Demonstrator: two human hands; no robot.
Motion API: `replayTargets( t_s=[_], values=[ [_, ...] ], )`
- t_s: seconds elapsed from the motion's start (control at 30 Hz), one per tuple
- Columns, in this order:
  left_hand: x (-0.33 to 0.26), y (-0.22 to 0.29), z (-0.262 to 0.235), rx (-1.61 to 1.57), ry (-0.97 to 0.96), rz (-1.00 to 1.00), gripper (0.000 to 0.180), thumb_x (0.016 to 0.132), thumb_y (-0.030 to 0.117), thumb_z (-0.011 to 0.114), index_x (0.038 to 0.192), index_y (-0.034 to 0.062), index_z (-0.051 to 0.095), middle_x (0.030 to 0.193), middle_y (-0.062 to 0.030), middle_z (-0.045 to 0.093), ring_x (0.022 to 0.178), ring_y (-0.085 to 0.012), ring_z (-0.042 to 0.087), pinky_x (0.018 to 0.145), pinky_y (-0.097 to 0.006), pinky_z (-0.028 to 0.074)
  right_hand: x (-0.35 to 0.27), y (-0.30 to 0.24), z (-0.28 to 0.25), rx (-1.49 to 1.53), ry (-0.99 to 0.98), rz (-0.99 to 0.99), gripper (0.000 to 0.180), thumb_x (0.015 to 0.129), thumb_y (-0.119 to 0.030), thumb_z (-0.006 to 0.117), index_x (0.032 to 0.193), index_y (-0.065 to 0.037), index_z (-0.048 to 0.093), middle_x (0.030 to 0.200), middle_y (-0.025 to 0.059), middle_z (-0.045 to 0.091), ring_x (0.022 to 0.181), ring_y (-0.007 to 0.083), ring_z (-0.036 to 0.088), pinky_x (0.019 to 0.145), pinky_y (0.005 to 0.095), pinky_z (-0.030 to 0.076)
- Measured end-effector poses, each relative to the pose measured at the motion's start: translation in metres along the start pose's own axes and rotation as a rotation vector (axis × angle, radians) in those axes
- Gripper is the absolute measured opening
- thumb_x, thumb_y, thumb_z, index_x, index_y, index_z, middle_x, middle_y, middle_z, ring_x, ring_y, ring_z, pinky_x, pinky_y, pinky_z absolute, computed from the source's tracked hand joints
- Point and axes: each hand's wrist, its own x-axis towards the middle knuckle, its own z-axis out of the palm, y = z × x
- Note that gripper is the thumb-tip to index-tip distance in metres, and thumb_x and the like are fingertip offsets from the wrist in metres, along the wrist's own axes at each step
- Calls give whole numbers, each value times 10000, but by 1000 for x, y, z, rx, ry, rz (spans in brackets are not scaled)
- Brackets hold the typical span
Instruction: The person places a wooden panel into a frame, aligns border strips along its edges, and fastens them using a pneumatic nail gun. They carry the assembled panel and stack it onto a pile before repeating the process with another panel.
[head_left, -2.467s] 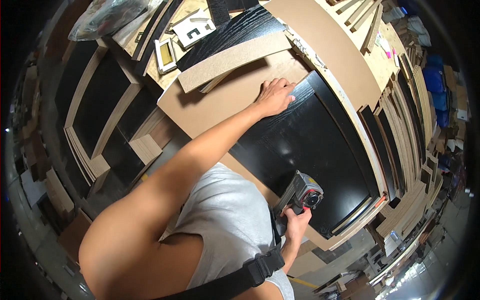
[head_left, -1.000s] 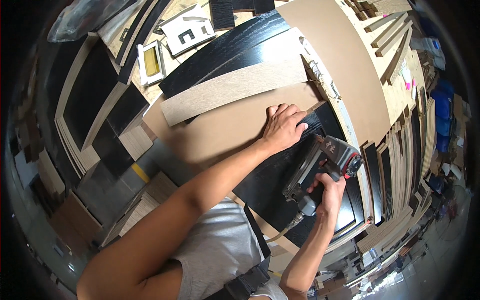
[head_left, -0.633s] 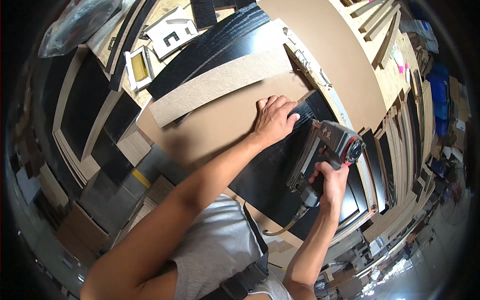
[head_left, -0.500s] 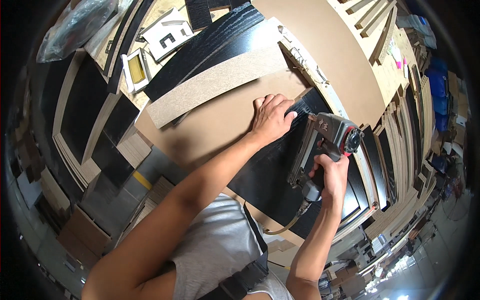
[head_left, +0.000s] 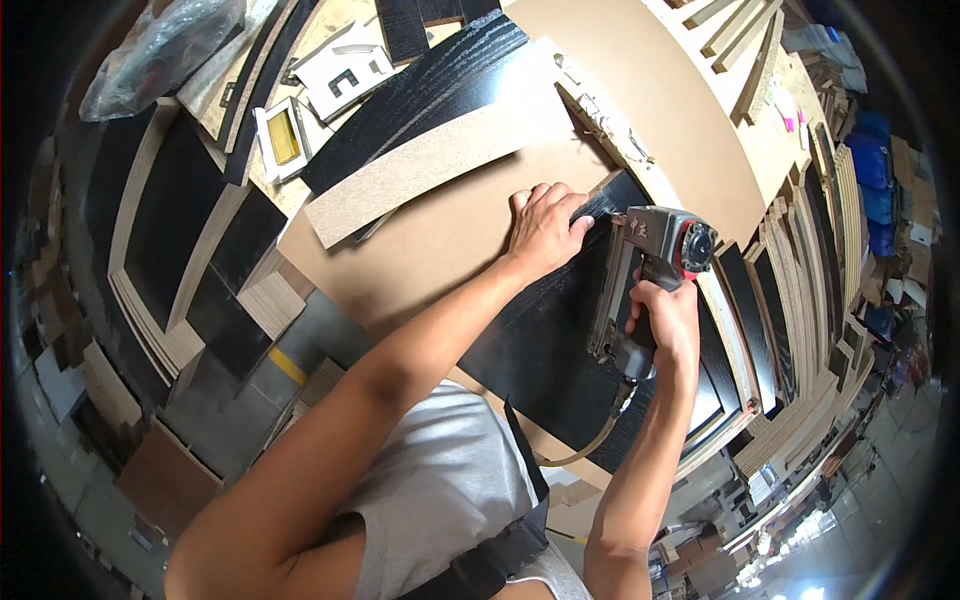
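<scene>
My right hand (head_left: 672,318) is closed round the grip of a dark grey air nail gun (head_left: 655,235). Its nose points to the left, at the upper part of a black wood-grain panel (head_left: 545,335). A pale air hose (head_left: 600,440) trails from the bottom of the gun's handle. Just left of the nose, my left hand (head_left: 545,230) grips the panel's upper left edge, thumb on the black face and fingers curled over the edge. The panel stands against a brown board (head_left: 440,255). Whether the nose touches the panel is hard to tell.
A curved raw-edged black piece (head_left: 430,175) lies on the brown board. Beyond it are an open white box (head_left: 345,70) and a small box with brass-coloured contents (head_left: 284,137). A long pale strip (head_left: 615,120) crosses the bench. Stacked curved boards (head_left: 800,290) stand at the right.
The nail gun and my right hand have shifted slightly, and the gun is turned a little more upright. My left hand keeps its place on the panel edge. The view has moved slightly.
</scene>
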Motion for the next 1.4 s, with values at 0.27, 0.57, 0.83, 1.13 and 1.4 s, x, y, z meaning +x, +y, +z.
replayTargets(
  t_s=[0.27, 0.57, 0.83, 1.13, 1.4],
  values=[
    [-32, -12, -17, 42, -111, 29, 369, 905, 276, 685, 1215, 76, 674, 1141, -105, 620, 1153, -289, 536, 997, -468, 336, -67, 74, 17, 105, 15, -57, 146, 746, 41, 578, 888, 29, 608, 676, 54, 605, 516, 144, 574, 481, 299, 479],
    [-186, -39, -103, 146, -171, -74, 392, 872, 273, 731, 1208, 76, 688, 1109, -76, 633, 1103, -252, 561, 968, -424, 348, -165, 101, 0, 344, -145, -137, 359, 745, 43, 691, 1091, 4, 603, 893, 52, 655, 811, 143, 628, 782, 308, 517],
    [-207, -47, -98, 66, -27, -79, 294, 863, 250, 740, 1108, 88, 743, 1002, -49, 662, 1043, -231, 587, 950, -406, 341, -180, 133, 37, 136, 93, 51, 297, 771, 30, 727, 1031, 17, 583, 812, 50, 631, 618, 119, 600, 578, 279, 497],
    [-210, -47, -95, 51, -23, -115, 274, 865, 226, 729, 1104, 94, 750, 1014, -43, 673, 1045, -222, 595, 965, -399, 342, -153, 121, 39, -26, 107, -10, 197, 729, 87, 618, 921, 49, 599, 674, 64, 610, 487, 149, 572, 445, 293, 466],
    [-211, -49, -94, 38, -11, -133, 275, 863, 239, 732, 1100, 100, 751, 1010, -28, 667, 1050, -211, 588, 966, -397, 339, -93, 84, 55, 27, 30, -76, 131, 715, 63, 597, 843, 41, 610, 638, 60, 590, 470, 154, 555, 436, 302, 446]
  ],
)
